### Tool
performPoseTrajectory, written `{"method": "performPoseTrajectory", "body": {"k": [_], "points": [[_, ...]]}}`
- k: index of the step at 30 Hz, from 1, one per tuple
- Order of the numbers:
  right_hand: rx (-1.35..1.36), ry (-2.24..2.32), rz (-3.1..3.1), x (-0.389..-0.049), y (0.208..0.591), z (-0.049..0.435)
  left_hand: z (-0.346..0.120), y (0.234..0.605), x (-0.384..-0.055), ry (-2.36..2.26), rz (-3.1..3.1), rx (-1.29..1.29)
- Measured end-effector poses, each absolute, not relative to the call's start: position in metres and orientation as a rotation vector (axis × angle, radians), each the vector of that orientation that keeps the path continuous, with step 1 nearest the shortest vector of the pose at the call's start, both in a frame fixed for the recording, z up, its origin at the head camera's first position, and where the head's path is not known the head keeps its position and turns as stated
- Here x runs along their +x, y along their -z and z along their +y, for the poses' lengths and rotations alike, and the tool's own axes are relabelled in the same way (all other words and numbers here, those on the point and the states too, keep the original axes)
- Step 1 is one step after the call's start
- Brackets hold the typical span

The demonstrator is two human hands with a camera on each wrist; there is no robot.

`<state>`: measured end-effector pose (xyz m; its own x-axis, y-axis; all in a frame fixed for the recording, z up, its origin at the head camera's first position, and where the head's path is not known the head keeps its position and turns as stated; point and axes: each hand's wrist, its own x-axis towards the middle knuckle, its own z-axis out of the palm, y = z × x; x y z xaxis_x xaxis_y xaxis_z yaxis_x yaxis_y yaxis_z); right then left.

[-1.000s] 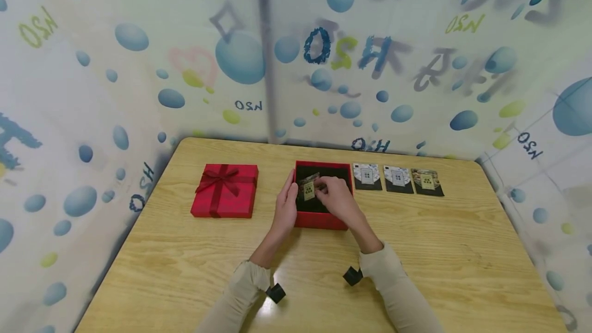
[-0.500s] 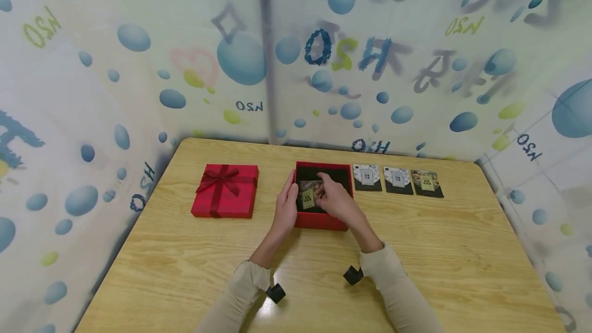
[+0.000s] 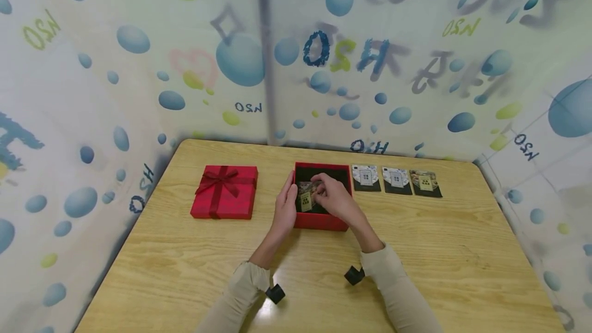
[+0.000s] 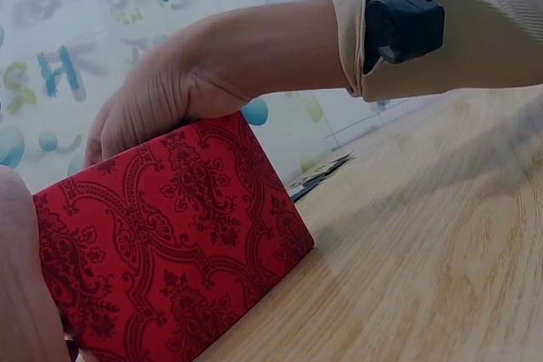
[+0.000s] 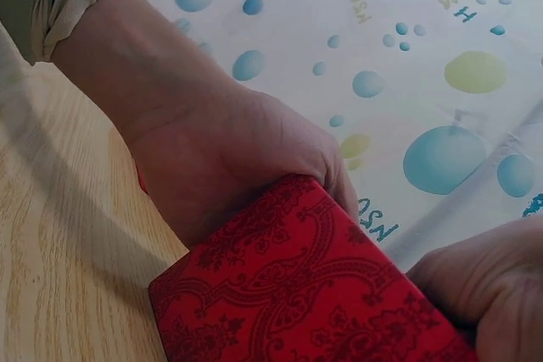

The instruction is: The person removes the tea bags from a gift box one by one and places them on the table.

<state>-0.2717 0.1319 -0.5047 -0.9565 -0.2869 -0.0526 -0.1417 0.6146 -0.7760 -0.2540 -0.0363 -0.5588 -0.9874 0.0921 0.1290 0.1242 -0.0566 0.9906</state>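
A red gift box (image 3: 320, 221) with a black interior sits without its lid near the far middle of the table. Against its left wall lies my left hand (image 3: 285, 203), with the thumb at the rim and the fingers along the outside. My right hand (image 3: 336, 199) reaches into the box from the right with curled fingers, pinching the edge of a small dark sachet (image 3: 306, 201) with a yellowish label. The patterned box wall (image 4: 178, 235) hides my right fingertips in the left wrist view. In the right wrist view, the left palm (image 5: 221, 150) presses on the box corner.
The red lid (image 3: 225, 192) with a dark red ribbon bow lies to the left. Right of the box, two white-and-black sachets (image 3: 366, 178) and a brown-and-black sachet (image 3: 426, 183) lie in a row. A patterned wall stands behind the wooden table (image 3: 185, 271).
The sachet in the box has gone from tilted to lying flatter and slightly lower. My right fingers have shifted and curled at its edge. My left hand stays at the box.
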Motion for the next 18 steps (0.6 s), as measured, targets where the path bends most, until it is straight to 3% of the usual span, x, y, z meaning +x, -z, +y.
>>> {"method": "performPoseTrajectory", "body": {"k": [18], "points": [[-0.408,1.494,2.532,-0.267,0.492,0.137,-0.035,0.56,-0.254,2.245,-2.135,-0.255]]}}
